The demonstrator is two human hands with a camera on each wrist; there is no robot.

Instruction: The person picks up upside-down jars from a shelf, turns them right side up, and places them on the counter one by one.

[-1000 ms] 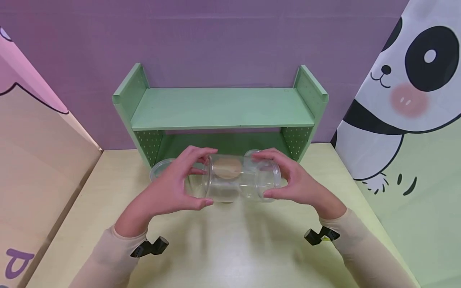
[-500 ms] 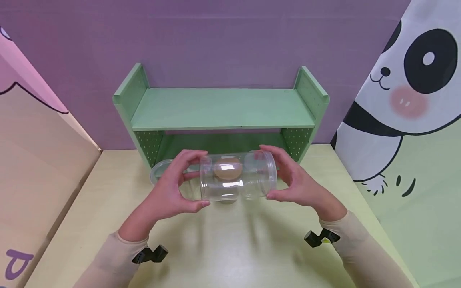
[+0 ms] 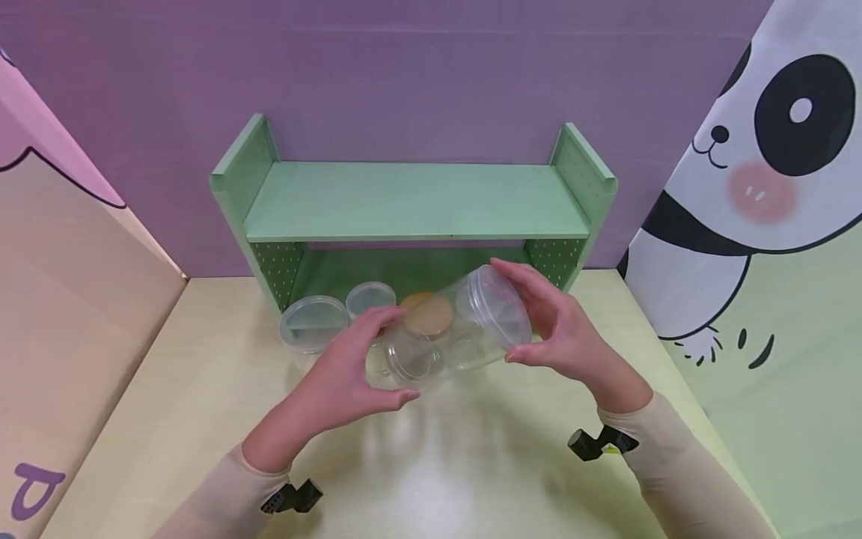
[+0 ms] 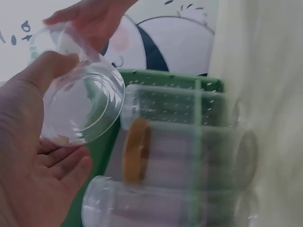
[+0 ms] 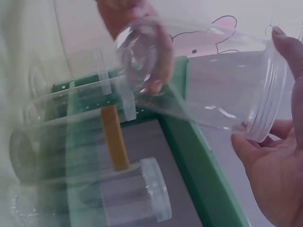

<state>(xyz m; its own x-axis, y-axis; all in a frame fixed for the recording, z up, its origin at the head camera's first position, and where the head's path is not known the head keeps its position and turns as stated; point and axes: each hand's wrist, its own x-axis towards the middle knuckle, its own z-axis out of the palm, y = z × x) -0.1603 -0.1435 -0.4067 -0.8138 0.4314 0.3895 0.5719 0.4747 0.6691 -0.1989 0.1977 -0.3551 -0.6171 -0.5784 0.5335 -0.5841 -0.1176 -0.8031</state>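
Note:
A clear plastic jar (image 3: 465, 340) is held tilted in the air between both hands, its translucent lid (image 3: 503, 307) toward the right and its base toward the left. My left hand (image 3: 340, 378) grips the base end, thumb below and fingers above. The right hand (image 3: 562, 333) holds the lid end, with its thumb at the lower rim. In the left wrist view the round base (image 4: 85, 109) faces the camera between thumb and fingers. Nothing shows inside the jar. Behind it stands a jar with a cork-coloured lid (image 5: 115, 137), partly covered in the head view.
A green two-tier shelf (image 3: 417, 202) stands at the table's back against a purple backdrop. Before it are a wide clear-lidded jar (image 3: 313, 323) and a narrower one (image 3: 370, 297). Another clear-lidded jar (image 5: 156, 189) stands beside the cork-lidded one. Pale table surface (image 3: 431, 479) lies in front.
The held jar has turned from nearly level to slanted, its lid end up and back, its base lower and nearer. The left hand moved right and nearer, uncovering the narrow jar.

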